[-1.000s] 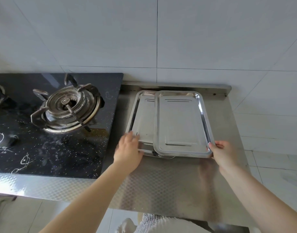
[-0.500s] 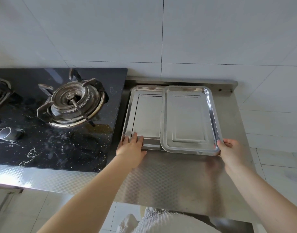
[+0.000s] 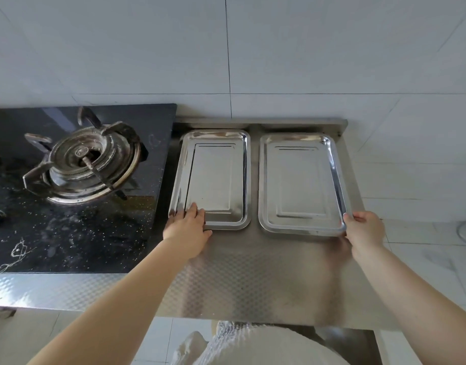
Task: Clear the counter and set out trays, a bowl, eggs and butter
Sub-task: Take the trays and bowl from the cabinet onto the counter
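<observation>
Head view: two rectangular stainless steel trays are seen side by side, apart, on the steel surface (image 3: 253,272) in the centre of the frame. The left tray (image 3: 213,177) lies just beside the black glass gas hob (image 3: 76,233), whose left part is cut off by the frame edge. The left hand (image 3: 188,230) rests flat on that tray's near left corner, fingers (image 3: 193,210) together and extended, the corner being hidden beneath them. The right tray (image 3: 300,183) is gripped at its near right corner by the right hand (image 3: 363,229), the thumb on the rim and the remaining fingers hidden underneath. A burner (image 3: 86,164) is seen at the left. A pale garment at the bottom is partly cut off.
</observation>
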